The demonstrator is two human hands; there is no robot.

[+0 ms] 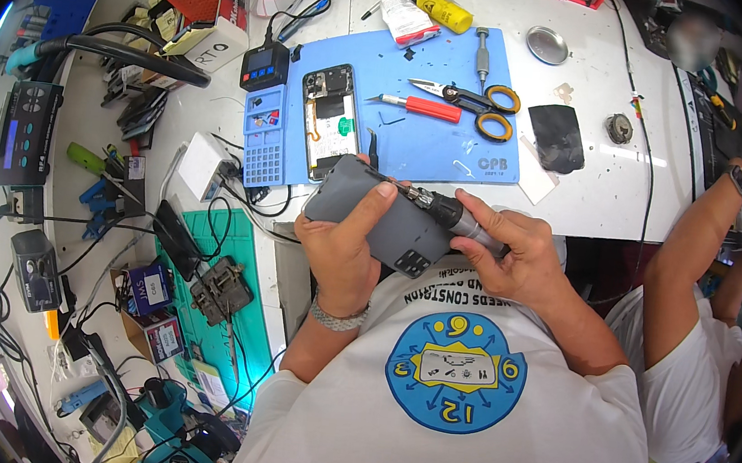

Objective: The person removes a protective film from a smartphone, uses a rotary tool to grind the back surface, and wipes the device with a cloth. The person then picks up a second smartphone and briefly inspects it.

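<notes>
My left hand (343, 260) is closed around a dark grey phone back (383, 219), thumb lying across its face. The camera cutouts of this phone back point toward my shirt. In my right hand (518, 247) is a black-and-silver handheld rotary tool (446, 209), gripped between thumb and fingers. Its narrow end lies along the phone back's far edge; whether it touches cannot be made out. Just beyond, an opened phone (328, 123) with bare inner parts lies on a blue work mat (462, 56). Black tweezers (373, 146) rest beside the opened phone.
On the mat are scissors (466, 100), a red-handled craft knife (434, 107) and a screwdriver (482, 53). A black pad (556, 138) and round metal tin (547, 45) lie to the right. Cables and a green mat (227, 307) are left. Another person's arm (693, 220) is at right.
</notes>
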